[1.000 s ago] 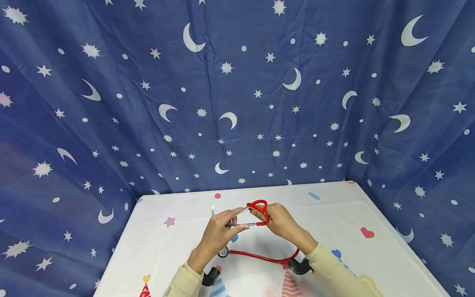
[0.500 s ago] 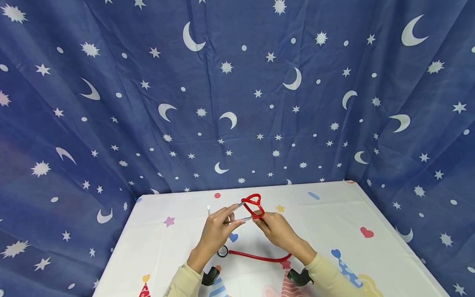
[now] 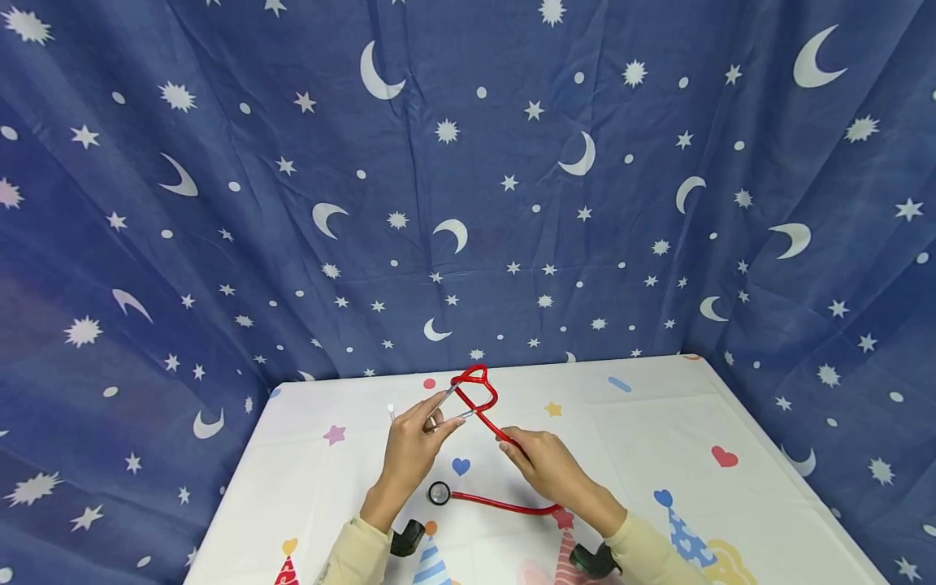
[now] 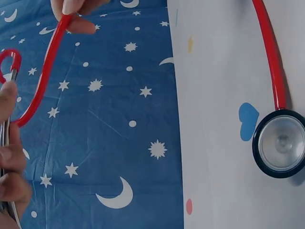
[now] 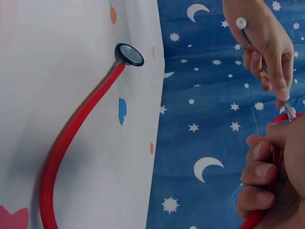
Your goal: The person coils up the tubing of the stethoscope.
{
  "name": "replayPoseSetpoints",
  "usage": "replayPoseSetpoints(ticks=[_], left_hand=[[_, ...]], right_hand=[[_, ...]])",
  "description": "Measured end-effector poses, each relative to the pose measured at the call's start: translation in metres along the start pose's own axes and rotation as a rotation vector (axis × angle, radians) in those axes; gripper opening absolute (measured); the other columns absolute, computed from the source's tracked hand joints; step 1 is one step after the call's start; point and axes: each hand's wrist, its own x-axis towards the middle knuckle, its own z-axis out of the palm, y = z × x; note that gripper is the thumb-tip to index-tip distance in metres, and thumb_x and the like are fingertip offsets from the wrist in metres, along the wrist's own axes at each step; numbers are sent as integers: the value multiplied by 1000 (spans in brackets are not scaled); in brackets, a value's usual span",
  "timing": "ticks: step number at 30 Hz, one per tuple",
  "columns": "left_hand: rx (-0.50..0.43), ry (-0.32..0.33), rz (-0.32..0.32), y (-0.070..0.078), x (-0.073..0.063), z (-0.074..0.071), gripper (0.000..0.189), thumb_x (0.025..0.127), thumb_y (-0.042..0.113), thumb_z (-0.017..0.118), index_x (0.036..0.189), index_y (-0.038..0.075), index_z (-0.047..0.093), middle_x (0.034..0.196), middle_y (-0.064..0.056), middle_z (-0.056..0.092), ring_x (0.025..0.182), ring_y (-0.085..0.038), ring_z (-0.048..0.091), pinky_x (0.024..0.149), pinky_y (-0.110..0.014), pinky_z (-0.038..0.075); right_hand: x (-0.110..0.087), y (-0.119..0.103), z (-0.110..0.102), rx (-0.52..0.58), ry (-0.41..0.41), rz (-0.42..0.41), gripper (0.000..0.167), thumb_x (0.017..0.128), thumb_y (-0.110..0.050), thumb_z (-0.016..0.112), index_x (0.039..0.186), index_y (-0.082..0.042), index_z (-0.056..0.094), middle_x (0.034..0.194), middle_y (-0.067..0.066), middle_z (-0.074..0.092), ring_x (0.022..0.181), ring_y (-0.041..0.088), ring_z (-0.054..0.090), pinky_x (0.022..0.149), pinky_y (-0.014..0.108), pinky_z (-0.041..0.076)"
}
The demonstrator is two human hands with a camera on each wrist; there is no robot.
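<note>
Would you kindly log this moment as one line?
object: stethoscope | left hand: holds metal ear tubes | right hand: grips red tubing | chest piece: on white tablecloth

Red stethoscope (image 4: 50, 61), part held, part lying

The left hand (image 4: 12, 157) grips the metal ear tubes (image 4: 5, 133); the right hand (image 4: 81, 9) pinches the red tubing (image 4: 38, 95). Over there, the chestpiece (image 4: 282, 143) lies on white cloth (image 4: 214, 157) just beside a printed blue heart (image 4: 248, 122), a moon-and-star curtain (image 4: 114, 129) alongside.
</note>
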Motion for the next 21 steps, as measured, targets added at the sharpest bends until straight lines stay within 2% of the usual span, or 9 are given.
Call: replayPoseSetpoints(ticks=[4,7,17,21], left_hand=[[101,27,-43,-3,0,0,49,75,23,84,117,2,69,65,6,56,53,3,36,46,-12,30],[144,27,-85,-6,-1,0,50,76,24,84,119,4,70,66,7,56,53,2,35,47,-15,30],[150,-11,-150,-13,-5,3,49,77,25,84,119,4,70,66,6,57,53,-1,40,47,-16,33],[174,-6,-125,-14,-6,5,49,76,26,84,117,4,71,65,6,57,53,0,39,47,-16,33]], right_hand=[[-5,-3,-1,7,-11,-10,24,100,-25,57,114,-9,67,70,-12,59,58,-2,41,55,16,39],[-8,-5,-3,9,-2,-12,23,101,-25,56,113,-10,67,69,-13,58,58,-2,41,55,15,38],[-8,-7,-8,-11,48,-46,17,99,-21,59,107,-10,69,71,-11,61,61,-1,44,57,15,39],[-8,-9,-13,-13,76,-58,15,98,-20,60,105,-9,69,70,-12,59,61,-2,44,57,15,40]])
